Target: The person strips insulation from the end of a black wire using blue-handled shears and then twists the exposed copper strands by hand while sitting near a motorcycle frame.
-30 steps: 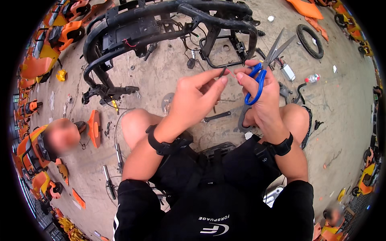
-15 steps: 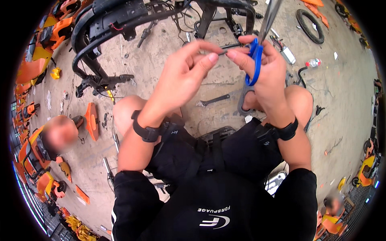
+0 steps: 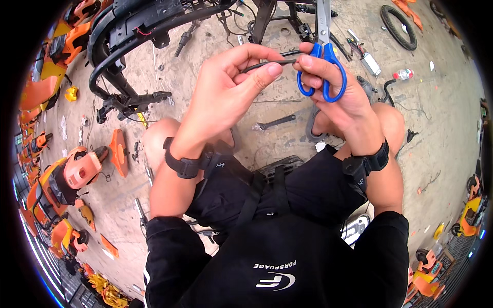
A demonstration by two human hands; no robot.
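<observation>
A thin black cable runs from my left hand across to my right fingertips. My left thumb and fingers are closed on it. My right hand grips a pair of blue-handled scissors, with the blades pointing away from me. The right thumb and fingertip also meet the cable's end, though the exact pinch is partly hidden. Beyond both hands stands a black metal vehicle frame with loose wiring.
On the concrete floor between my knees lies a wrench. To the far right are a tyre, a silver box-shaped part and a plastic bottle. Orange body panels and partly dismantled scooters line the left.
The scissors have turned from edge-on to flat, showing both handle loops, and their blades stand more upright. More of the black cable now shows along my left fingers.
</observation>
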